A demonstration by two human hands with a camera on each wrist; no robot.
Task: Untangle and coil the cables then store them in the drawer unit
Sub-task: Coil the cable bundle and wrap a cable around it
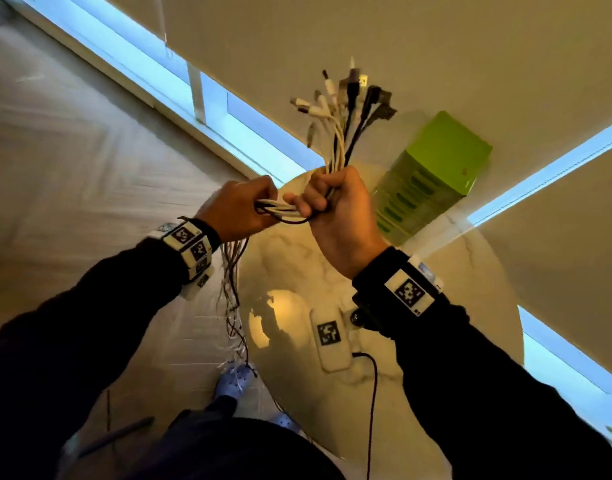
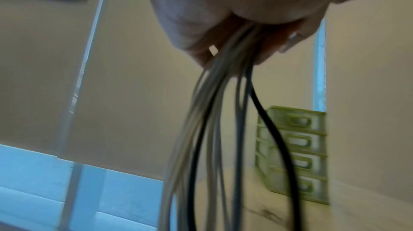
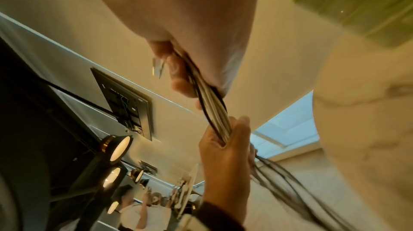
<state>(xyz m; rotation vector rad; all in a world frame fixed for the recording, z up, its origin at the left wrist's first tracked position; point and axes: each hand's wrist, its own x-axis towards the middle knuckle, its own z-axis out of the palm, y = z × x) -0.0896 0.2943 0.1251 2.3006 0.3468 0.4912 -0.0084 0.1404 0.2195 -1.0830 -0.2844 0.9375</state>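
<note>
A bundle of white and black cables (image 1: 283,211) runs between my two hands above the round table. My right hand (image 1: 332,206) grips the bundle in a fist, and the plug ends (image 1: 346,98) fan out above it. My left hand (image 1: 238,209) grips the same bundle just to the left; the long tails (image 1: 233,289) hang from it toward the floor. The left wrist view shows the strands (image 2: 223,128) dropping from the curled fingers (image 2: 223,44). In the right wrist view the bundle (image 3: 214,111) spans both fists. The green drawer unit (image 1: 432,174) stands behind, drawers shut.
A white tagged device (image 1: 330,336) with a black cord (image 1: 373,393) lies on the marble table (image 1: 297,271) near my right wrist. Window blinds rise behind the table. My feet in light shoes (image 1: 233,381) stand on the pale floor by the table's left edge.
</note>
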